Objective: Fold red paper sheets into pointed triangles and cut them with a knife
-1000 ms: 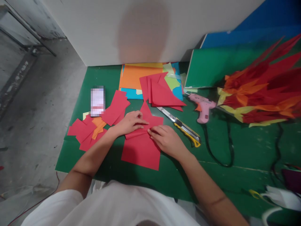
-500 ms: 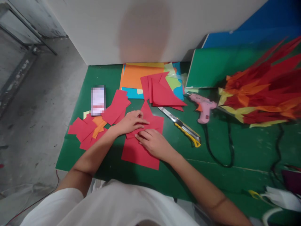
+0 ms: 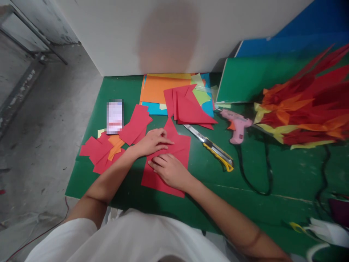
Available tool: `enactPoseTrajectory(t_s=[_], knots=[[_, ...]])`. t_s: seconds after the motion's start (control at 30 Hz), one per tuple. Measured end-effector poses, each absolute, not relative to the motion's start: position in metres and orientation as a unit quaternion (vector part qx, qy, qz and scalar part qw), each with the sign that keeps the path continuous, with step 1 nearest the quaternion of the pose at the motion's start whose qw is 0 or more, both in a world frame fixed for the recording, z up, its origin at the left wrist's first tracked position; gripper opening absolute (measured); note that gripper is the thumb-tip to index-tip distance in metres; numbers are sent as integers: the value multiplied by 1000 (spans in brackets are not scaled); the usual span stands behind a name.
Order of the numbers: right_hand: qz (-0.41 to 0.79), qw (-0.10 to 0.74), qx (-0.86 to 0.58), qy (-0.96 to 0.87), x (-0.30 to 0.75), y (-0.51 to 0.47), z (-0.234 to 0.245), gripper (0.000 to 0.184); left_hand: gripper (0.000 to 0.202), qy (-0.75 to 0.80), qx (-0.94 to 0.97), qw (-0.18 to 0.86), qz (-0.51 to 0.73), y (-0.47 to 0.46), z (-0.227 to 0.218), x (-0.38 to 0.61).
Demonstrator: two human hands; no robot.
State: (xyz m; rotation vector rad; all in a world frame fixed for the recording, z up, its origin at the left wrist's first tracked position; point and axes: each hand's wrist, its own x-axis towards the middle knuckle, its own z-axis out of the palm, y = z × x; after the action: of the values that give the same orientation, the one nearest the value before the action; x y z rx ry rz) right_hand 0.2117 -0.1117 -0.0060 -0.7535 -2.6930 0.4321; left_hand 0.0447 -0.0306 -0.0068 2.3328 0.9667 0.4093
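Note:
Red paper point(image 3: 180, 145) lies in front of me on the green table, with a pointed tip towards the back and a wide, square-edged front part. My left hand point(image 3: 154, 142) rests on its left side, fingers stretched across the surface. Just nearer to me, my right hand point(image 3: 171, 169) lies palm down on the same paper, fingers extended to the left. Both hands press on the paper without gripping it, and they cover part of its middle. Whether it is one folded sheet or several layers, I cannot tell.
Left of my arm lie red paper pieces point(image 3: 102, 149), orange strips point(image 3: 116, 145) and a phone point(image 3: 115, 117). Behind are folded red sheets point(image 3: 188, 109) and an orange sheet point(image 3: 159, 87). To the right are a yellow cutter knife point(image 3: 209, 145), a pink glue gun point(image 3: 237, 127) and red-orange paper flames point(image 3: 305, 105).
My right hand has slid a little to the left and towards me over the red paper. My left hand stays in place.

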Motion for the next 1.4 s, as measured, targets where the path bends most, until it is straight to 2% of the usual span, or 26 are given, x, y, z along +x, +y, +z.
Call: enactPoseTrajectory(t_s=[0.27,0.47,0.63,0.8,1.07,1.27,1.4], knots=[[128,195,-400,-886,262,-105,3,26,23,358,881,274,146,-30,-5,46],[50,215,-492,-842,296,-96,5,24,26,358,887,262,131,-31,-3,45],[-15,245,-553,-796,312,-88,4,26,74,364,887,270,90,-33,4,45],[-11,208,-585,-784,322,-83,-3,36,86,375,869,303,114,-35,8,46],[36,250,-564,-786,329,-87,-3,35,83,381,885,255,84,-40,14,49],[63,222,-528,-817,330,-86,-3,34,62,342,874,330,98,-41,21,50],[55,220,-537,-812,326,-83,-4,36,56,350,878,310,100,-42,23,50]])
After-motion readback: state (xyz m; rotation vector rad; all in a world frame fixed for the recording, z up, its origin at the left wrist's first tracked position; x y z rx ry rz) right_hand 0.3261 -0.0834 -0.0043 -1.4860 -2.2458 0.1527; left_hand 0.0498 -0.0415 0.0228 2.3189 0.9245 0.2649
